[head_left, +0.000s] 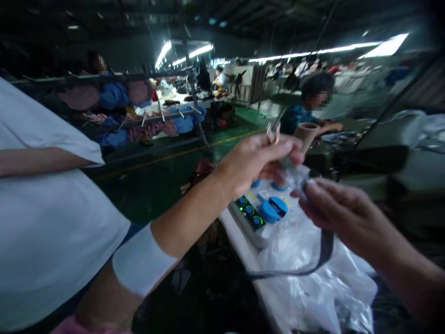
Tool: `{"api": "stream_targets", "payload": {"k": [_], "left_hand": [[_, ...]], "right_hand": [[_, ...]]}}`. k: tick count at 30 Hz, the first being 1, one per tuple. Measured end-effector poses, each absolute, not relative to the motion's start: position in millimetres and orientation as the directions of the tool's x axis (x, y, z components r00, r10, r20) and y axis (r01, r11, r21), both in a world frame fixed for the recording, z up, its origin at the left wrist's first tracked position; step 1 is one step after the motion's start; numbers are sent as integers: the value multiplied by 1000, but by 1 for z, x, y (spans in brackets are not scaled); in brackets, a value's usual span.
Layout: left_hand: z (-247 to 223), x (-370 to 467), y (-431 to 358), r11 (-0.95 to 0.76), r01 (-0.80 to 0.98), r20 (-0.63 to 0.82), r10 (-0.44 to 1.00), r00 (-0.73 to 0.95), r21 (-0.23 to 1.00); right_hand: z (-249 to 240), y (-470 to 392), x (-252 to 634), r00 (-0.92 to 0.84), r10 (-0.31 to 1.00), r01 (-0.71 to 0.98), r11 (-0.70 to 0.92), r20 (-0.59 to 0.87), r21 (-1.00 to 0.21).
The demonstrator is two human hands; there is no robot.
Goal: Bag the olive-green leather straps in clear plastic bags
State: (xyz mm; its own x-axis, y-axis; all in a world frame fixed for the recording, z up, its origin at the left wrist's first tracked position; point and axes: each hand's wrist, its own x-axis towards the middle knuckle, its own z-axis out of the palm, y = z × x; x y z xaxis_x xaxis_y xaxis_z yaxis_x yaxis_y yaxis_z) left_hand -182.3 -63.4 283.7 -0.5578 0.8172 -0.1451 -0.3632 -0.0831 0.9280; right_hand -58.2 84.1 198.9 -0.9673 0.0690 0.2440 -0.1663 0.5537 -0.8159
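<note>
My left hand (pixel 262 160) is closed, with a small shiny pointed piece (pixel 273 133) standing up from its grip. Between my hands is a blurred clear, crinkled thing (pixel 295 174), which the fingers of both hands reach. My right hand (pixel 333 204) is closed on a dark strap (pixel 326 250) that hangs down and curves left over the white plastic. Below my hands stands a pale machine with a blue round part (pixel 273 209) and a lit dial panel (pixel 249 213). A brown cone (pixel 306 135) rises behind my left fingers.
Crumpled clear plastic (pixel 302 278) covers the near part of the table. A person in a white shirt (pixel 52 222) stands close on the left. Another person (pixel 299 116) works beyond the machine. A rack (pixel 142 123) with pink and blue cloth pieces is at the back left.
</note>
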Motion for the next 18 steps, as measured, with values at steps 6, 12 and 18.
{"api": "stream_targets", "payload": {"k": [6,12,18], "left_hand": [[227,-184,-63,61,-534,-248,925,-286,843],[236,-179,-52,201,-453,-307,936,-173,868],[250,-172,-43,374,-115,-389,907,-161,920]], "right_hand": [[191,105,-27,-992,0,-97,626,125,-774],[190,111,-3,-995,26,-56,666,99,-744],[188,112,8,-989,-10,-111,716,149,-690]]}}
